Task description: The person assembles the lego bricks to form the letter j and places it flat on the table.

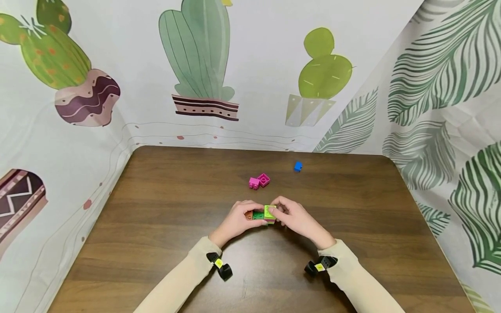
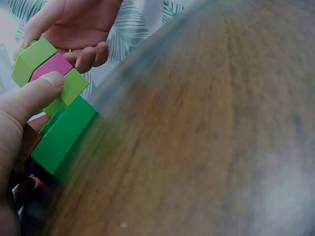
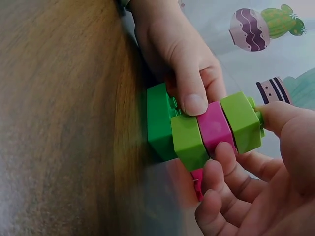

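Both hands are on a small build of toy building bricks above the wooden table. A dark green brick point(image 3: 158, 118) is its base, with an orange brick point(image 1: 248, 215) at its left end. On its right end stand a lower lime brick point(image 3: 189, 142), a pink brick point(image 3: 215, 125) and an upper lime brick point(image 3: 241, 120). My left hand point(image 1: 238, 220) grips the build, its thumb against the pink and lower lime bricks. My right hand point(image 1: 295, 218) holds the upper lime brick, thumb on its studs and fingers curled along the stack's side.
Two loose magenta bricks point(image 1: 254, 183) lie together beyond the hands on the table point(image 1: 176, 187). Farther back and right is a blue brick point(image 1: 298, 166). A cloth printed with cacti and leaves point(image 1: 262, 65) hangs behind the table.
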Demonstrator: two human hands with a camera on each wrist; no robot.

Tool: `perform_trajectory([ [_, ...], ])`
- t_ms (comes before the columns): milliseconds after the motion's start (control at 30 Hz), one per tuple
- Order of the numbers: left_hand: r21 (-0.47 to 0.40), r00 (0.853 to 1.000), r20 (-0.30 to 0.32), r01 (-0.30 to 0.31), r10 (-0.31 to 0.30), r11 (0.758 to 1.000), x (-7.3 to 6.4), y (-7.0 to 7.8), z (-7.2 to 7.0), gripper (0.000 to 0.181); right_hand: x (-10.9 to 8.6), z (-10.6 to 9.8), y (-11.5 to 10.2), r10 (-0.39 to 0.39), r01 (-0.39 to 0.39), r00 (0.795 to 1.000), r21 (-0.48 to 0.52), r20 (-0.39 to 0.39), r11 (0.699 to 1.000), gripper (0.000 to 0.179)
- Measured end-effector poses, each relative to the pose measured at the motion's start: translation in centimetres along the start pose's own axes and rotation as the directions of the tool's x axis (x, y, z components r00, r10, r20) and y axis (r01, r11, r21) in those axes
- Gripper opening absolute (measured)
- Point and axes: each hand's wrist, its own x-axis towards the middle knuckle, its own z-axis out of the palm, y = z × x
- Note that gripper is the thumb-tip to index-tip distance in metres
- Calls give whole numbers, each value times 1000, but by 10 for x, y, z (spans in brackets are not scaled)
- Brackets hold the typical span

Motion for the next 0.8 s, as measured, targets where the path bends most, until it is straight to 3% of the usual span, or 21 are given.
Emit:
perform_trajectory([
  [267, 2, 1000, 0, 9, -9, 1000, -1, 1, 0, 36, -1, 1, -2, -32, 32, 999, -6, 1, 999, 19],
  [533, -1, 1000, 9, 23, -23, 1000, 0, 0, -1, 37, 0, -1, -6, -128, 125, 991, -86, -32, 988, 10],
  [800, -1, 1000, 10, 23, -23, 1000, -1, 0, 0, 36, -1, -1, -3, -115, 113, 993, -61, -14, 992, 7],
])
